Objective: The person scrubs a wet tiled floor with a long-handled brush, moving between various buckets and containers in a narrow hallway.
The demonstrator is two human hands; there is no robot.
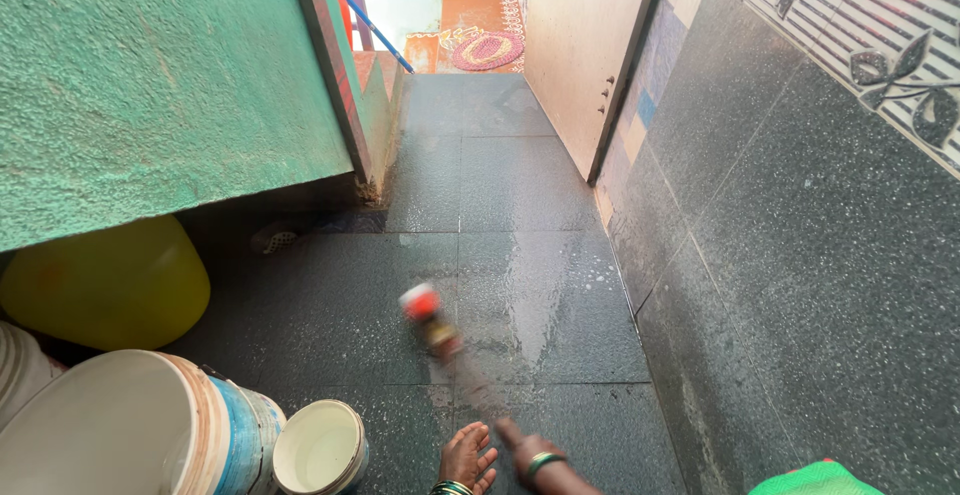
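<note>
Brush: blurred by motion; red-and-white block at the far end, brownish part just behind it, long thin handle fading to a smear toward the near edge of the floor.
Brush place: on or just over the wet dark tiles, near the middle of the floor; contact with the tiles not clear because of the blur.
Right hand: at the near edge of the floor, green bangle on the wrist, fingers curled; seems closed on the handle's near end, though the blur hides the grip itself.
Left hand: just beside the right hand, fingers spread and loose, open, holding nothing; bangles on the wrist.
Brush to grip: head lies ahead of the right hand and a little to its left, handle running back toward it.
Small white bucket: near edge of the floor, just left of the left hand.
Large white tub: near left corner, touching the small bucket.
Yellow container: left edge, under the green wall.
Dark tiled wall: along the right edge.
</note>
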